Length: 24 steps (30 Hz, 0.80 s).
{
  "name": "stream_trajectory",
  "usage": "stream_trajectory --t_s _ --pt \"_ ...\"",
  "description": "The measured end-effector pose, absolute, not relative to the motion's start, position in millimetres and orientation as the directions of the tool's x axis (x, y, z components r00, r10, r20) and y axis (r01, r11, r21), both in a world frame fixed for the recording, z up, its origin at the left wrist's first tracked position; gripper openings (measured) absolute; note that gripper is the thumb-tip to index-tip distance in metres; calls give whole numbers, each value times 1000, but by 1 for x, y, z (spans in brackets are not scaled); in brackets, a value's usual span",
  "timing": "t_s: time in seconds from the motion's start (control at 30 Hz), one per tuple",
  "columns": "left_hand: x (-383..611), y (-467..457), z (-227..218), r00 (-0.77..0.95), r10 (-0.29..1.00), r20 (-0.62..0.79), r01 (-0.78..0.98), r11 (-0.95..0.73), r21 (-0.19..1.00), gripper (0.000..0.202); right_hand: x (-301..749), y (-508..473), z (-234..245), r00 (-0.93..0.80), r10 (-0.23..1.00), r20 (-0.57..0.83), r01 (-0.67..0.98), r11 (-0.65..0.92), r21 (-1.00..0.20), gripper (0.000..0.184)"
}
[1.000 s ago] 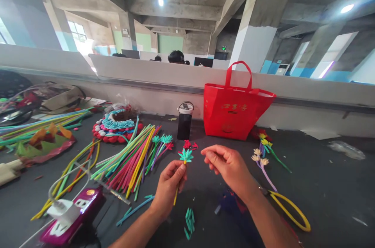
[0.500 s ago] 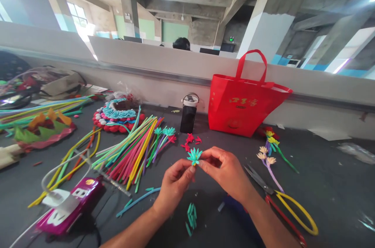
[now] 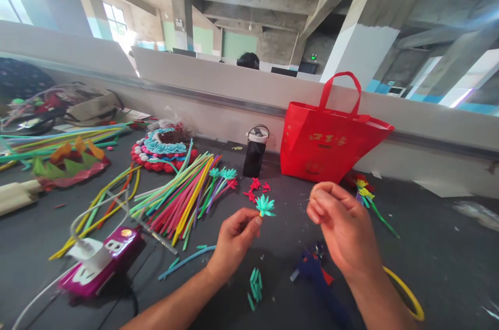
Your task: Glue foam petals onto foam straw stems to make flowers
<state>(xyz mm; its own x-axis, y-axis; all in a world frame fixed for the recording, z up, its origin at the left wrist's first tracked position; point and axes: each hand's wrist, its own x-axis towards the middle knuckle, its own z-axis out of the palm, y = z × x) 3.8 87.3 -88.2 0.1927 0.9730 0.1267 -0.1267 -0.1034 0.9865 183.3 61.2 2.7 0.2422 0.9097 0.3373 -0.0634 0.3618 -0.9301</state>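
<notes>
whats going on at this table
A person works at a dark table strewn with craft stems. Their left hand pinches a small teal flower and holds it up. The right hand is beside it, apart from the flower, fingertips pinched together. Cut teal pieces and a blue glue gun lie near the hands; a bundle of coloured stems lies to the left.

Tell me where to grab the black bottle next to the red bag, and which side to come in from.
Grip the dark, straight body of the bottle, below the white lid, coming from the front. It stands upright; the red bag sits close on its right and the wall is behind. The loop on the lid probably also offers a hook from above.
</notes>
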Motion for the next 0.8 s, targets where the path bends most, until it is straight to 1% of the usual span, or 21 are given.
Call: stream_trajectory --t_s 0.07,0.13,0.17,0.23,0.3,0.33,0.4,0.47,0.57,0.67,0.8 --pt "4 87 -88 192 973 130 -120 -109 987 28 187 58 8 259 901 348 -140 391 -910 18" --pt "4 87 -88 192 971 142 -108 -123 986 27 187 56 9 259 892 370 -100 406 -908 21" --pt "4 87 -88 191 970 151 -100 -134 986 27 186 56 8 252 886 390 -37 411 -911 23" --pt "4 87 -89 184 968 168 -83 -155 984 27 181 56 3 199 878 436 158 410 -898 27" --pt "4 88 -90 173 967 186 -68 -177 982 26 174 58 -4 101 876 472 381 405 -831 27" --pt "4 89 -90 166 966 199 -61 -191 980 25 170 59 -8 50 875 482 468 406 -785 24" --pt "3 90 -92 153 960 233 -44 -229 972 24 162 62 -16 -21 869 495 570 417 -708 16" --pt "3 90 -93 142 953 267 -20 -267 964 23 157 65 -23 -46 860 508 621 423 -660 10" --pt "2 90 -93 131 945 298 17 -303 953 23 154 68 -30 -36 854 519 706 389 -592 5" --pt "2 88 -93 136 936 324 51 -333 942 23 156 68 -33 -15 848 529 766 350 -540 6" --pt "2 87 -92 130 929 347 80 -358 930 21 156 68 -37 -31 858 512 795 332 -508 8"
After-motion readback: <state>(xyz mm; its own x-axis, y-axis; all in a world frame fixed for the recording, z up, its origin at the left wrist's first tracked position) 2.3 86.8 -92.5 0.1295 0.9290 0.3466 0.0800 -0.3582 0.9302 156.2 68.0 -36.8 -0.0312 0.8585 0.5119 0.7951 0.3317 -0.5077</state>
